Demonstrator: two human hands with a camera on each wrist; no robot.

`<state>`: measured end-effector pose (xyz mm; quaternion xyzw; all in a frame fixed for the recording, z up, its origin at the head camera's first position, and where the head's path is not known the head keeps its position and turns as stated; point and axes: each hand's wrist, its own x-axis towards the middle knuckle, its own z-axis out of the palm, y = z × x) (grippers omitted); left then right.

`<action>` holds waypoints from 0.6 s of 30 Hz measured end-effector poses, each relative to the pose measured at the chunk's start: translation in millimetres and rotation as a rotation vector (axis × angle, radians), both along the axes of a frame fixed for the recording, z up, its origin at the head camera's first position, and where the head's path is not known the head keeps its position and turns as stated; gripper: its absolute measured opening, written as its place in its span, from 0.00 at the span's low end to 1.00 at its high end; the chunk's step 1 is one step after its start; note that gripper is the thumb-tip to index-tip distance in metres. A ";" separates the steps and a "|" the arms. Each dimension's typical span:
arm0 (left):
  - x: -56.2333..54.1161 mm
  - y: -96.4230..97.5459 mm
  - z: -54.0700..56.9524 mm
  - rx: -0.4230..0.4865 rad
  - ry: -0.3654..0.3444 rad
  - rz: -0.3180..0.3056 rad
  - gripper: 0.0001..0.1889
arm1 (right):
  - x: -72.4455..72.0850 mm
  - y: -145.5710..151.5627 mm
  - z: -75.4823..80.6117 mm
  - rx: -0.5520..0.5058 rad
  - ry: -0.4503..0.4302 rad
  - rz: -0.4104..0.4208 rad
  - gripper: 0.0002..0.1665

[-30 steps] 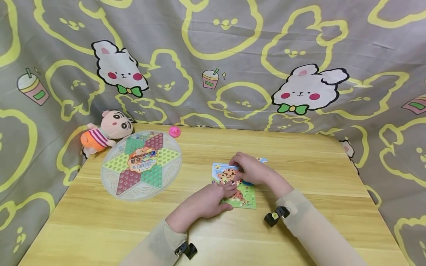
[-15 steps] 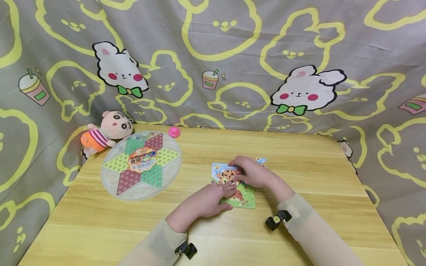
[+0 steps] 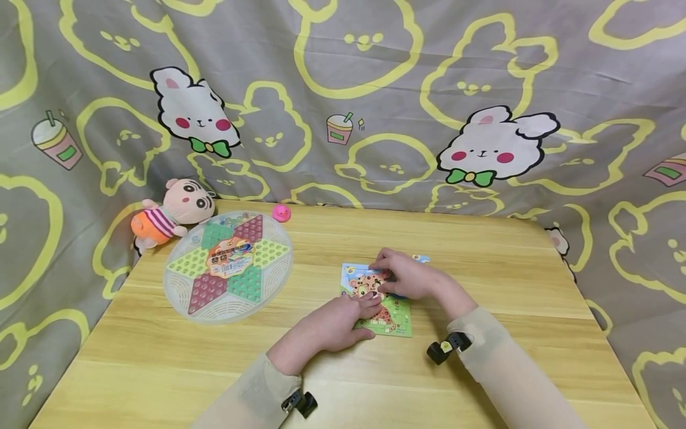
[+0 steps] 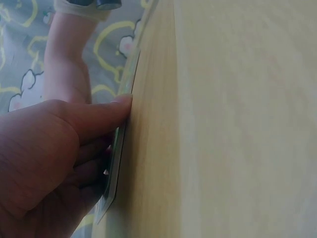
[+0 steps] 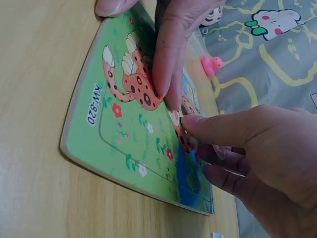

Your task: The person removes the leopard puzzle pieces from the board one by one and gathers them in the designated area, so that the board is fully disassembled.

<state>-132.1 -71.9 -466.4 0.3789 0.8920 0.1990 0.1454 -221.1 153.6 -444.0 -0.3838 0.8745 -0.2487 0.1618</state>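
A jigsaw puzzle (image 3: 398,322) with a spotted leopard on green grass lies on the table in the head view. My left hand (image 3: 334,322) rests on its left part, straight fingers (image 5: 171,59) pressing the picture. The left thumb (image 4: 106,116) touches the board's near edge. Over the puzzle's upper right, my right hand (image 3: 409,274) has its thumb and curled fingers around an orange spotted puzzle piece (image 5: 181,138) at the leopard's head. Part of that piece is hidden by the thumb. Beyond the right hand lies a loose blue and white puzzle piece (image 3: 420,258).
Left of the puzzle lies a round Chinese checkers board (image 3: 177,286) with a coloured star. A plush doll (image 3: 171,211) leans behind it, and a pink rubber duck (image 3: 281,213) sits near the back edge. A patterned cloth (image 3: 300,149) hangs behind the table.
My right hand has shifted slightly right over the puzzle and now covers more of the loose blue piece. The left hand and the board keep their places.
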 end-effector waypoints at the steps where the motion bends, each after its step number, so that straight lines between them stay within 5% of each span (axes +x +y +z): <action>1: 0.0 0.2 0.3 0.000 -0.002 0.001 0.31 | 0.0 0.4 0.9 -0.003 -0.001 -0.002 0.28; 18: 2.3 0.4 2.8 -0.007 -0.014 0.015 0.31 | 11.2 19.3 11.2 -0.065 0.017 -0.091 0.28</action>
